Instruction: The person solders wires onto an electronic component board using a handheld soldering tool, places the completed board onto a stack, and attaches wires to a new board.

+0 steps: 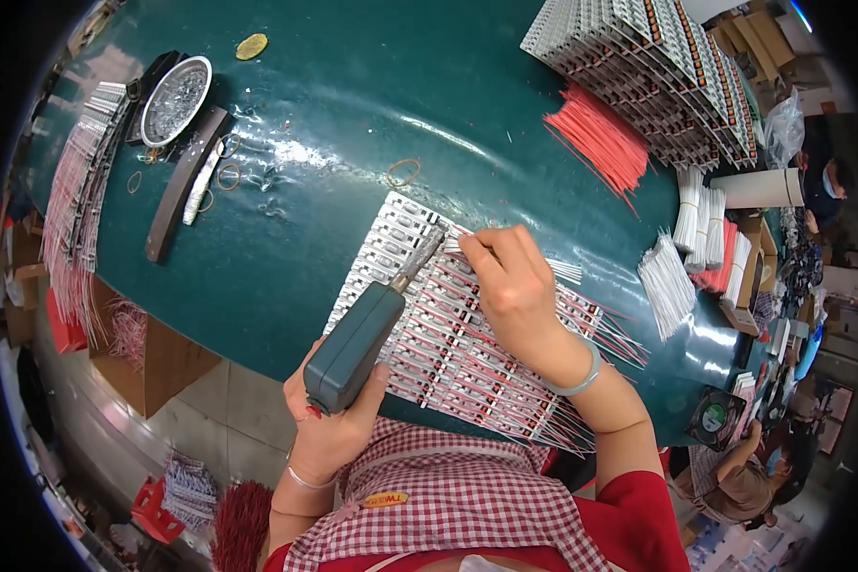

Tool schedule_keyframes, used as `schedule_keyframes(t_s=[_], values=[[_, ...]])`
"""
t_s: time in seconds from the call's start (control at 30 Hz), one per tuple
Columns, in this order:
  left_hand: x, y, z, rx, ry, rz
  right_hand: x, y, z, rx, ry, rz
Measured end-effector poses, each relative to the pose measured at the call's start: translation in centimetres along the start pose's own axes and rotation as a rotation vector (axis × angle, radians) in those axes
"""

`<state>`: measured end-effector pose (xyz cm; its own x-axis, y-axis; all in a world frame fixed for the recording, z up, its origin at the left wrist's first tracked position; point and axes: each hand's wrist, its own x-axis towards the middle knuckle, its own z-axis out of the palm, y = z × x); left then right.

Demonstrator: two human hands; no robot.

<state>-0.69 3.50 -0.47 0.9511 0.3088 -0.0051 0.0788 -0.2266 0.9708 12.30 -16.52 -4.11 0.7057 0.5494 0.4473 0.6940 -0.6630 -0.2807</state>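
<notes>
My left hand (338, 437) is wrapped around a dark green soldering gun (357, 338), whose metal tip points away from me. That tip reaches the far part of a panel of small white circuit boards (400, 224) on the table in front of me. Close to the tip, the fingers of my right hand (517, 291) are pinched on thin white wires (455, 245). Rows of pink and white wires (448, 338) lie across the panel's nearer boards and stick out past its right edge. My right palm covers part of the panel.
On the green table (324, 95) stand a metal bowl (176, 100), a dark bar (186, 186) and wired panels (86, 172) at left. Right, stacked board panels (648, 76) rise beside red wires (601, 138) and white wire bundles (667, 286). Another person (739, 481) sits at lower right.
</notes>
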Motion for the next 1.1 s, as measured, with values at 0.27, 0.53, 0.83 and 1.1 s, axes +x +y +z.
schedule_keyframes(t_s=[0.27,0.53,0.83,1.1], values=[[0.1,-0.1,0.2,0.081,-0.043,0.054,-0.1,0.1,-0.1,0.011,-0.002,-0.005],[0.0,0.5,0.7,0.124,-0.057,-0.004,0.1,0.0,-0.2,0.010,-0.019,-0.022],[-0.5,0.8,0.2,0.227,-0.027,0.130,0.2,-0.2,-0.3,0.006,-0.026,-0.027],[-1.3,0.5,-0.2,0.204,-0.020,0.054,0.1,-0.1,-0.1,0.005,-0.008,-0.030]])
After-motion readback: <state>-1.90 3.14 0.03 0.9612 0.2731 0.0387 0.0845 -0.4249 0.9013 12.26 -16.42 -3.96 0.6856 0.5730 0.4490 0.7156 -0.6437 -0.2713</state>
